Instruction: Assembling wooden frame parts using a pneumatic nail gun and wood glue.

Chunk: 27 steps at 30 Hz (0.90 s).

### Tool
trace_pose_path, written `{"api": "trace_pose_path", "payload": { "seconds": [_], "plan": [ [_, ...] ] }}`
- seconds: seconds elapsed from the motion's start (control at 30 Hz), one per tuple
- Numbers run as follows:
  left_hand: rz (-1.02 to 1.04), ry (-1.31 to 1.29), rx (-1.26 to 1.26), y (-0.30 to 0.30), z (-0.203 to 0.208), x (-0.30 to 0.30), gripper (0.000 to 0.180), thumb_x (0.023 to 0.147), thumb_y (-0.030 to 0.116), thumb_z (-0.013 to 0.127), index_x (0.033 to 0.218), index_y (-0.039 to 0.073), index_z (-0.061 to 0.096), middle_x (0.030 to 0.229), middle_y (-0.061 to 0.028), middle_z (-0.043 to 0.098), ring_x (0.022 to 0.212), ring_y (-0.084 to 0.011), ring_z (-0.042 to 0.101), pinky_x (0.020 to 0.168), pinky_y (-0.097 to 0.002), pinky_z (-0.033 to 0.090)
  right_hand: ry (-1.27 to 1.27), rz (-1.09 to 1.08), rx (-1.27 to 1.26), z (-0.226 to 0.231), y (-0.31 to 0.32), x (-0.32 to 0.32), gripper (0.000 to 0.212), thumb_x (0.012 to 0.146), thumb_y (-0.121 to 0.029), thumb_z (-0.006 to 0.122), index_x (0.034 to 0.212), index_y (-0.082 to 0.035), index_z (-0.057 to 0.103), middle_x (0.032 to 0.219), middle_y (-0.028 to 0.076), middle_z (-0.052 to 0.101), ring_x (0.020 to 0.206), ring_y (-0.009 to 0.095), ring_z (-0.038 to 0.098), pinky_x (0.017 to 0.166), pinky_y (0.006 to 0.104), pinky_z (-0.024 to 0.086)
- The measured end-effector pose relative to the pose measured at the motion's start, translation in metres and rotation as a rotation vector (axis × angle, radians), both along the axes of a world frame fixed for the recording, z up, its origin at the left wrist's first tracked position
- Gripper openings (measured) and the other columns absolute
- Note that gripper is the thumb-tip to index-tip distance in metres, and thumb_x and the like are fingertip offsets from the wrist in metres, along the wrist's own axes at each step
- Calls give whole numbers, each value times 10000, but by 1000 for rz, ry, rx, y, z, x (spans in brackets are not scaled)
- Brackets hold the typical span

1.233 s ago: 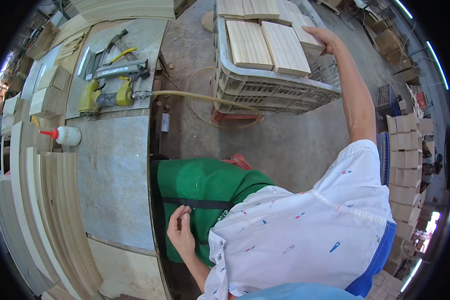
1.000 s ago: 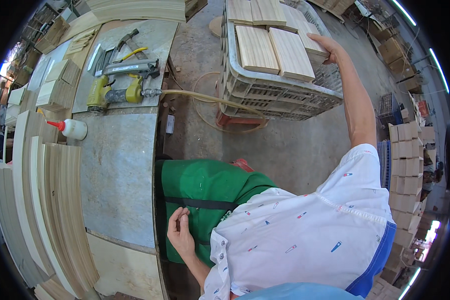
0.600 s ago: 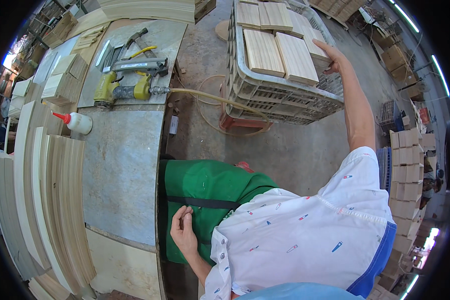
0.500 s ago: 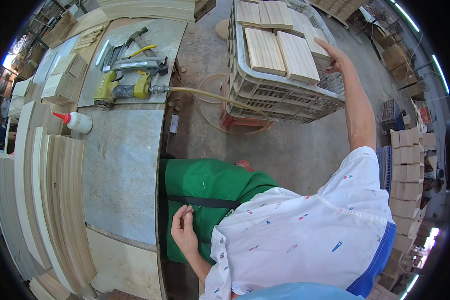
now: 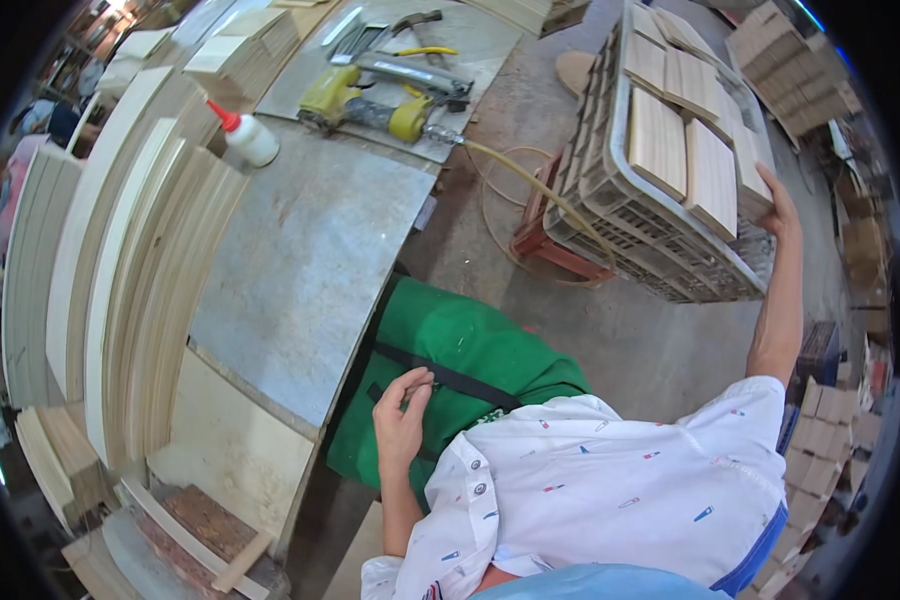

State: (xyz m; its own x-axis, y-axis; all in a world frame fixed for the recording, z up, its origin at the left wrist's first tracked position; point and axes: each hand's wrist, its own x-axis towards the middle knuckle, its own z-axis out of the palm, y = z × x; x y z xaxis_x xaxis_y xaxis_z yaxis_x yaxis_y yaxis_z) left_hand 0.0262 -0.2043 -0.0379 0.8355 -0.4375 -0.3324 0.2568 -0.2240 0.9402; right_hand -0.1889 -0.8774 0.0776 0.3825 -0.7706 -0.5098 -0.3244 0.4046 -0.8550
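Note:
My right hand (image 5: 782, 212) is stretched out to the far right. Its thumb and fingers close around the end of a pale wooden block (image 5: 750, 170) at the right side of a grey plastic crate (image 5: 660, 250). Other wooden blocks (image 5: 710, 180) with striped grain lie close together on top of the crate. Bent low in front of the green apron (image 5: 470, 330) at my waist, my left hand (image 5: 400, 420) has loosely curled fingers, with the thumb apart and nothing visible in it.
A yellow-green nail gun (image 5: 370, 108) with a hose and a hammer (image 5: 416, 20) lie on the workbench (image 5: 300, 250). A white glue bottle (image 5: 252, 142) with a red tip stands beside stacked wooden strips (image 5: 160, 290). The crate rests on a red stool (image 5: 540, 225). Stacked boxes (image 5: 820, 440) line the right.
The view has turned left, so the bench and crate appear shifted rightward and more of the near bench shows. My right hand stays at the same block; the left remains by the apron.

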Motion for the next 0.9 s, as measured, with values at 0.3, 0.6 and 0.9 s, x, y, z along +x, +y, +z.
{"api": "trace_pose_path", "payload": {
  "seconds": [0.3,0.6,0.9],
  "plan": [
    [-54,15,-53,-6,1,-1,240,878,11,615,1114,-27,634,1014,-111,691,923,-165,660,825,-283,520,-235,-97,-210,32,-22,-54,602,853,-445,663,1275,-35,535,1215,132,608,1097,246,591,927,419,477],
    [-232,-304,-474,-88,81,68,1086,658,120,849,1501,54,166,1486,-188,327,1331,-294,393,1054,-416,376,-410,452,-746,85,216,150,388,878,-225,616,1182,9,561,1052,89,627,928,155,616,834,316,498],
    [174,-121,-504,25,79,128,1007,610,99,872,1410,38,263,1374,-117,415,1262,-243,437,1073,-382,344,-734,1408,-465,-26,475,348,980,688,-224,829,1481,-64,276,1416,123,401,1302,236,403,1085,404,315]
  ]
}}
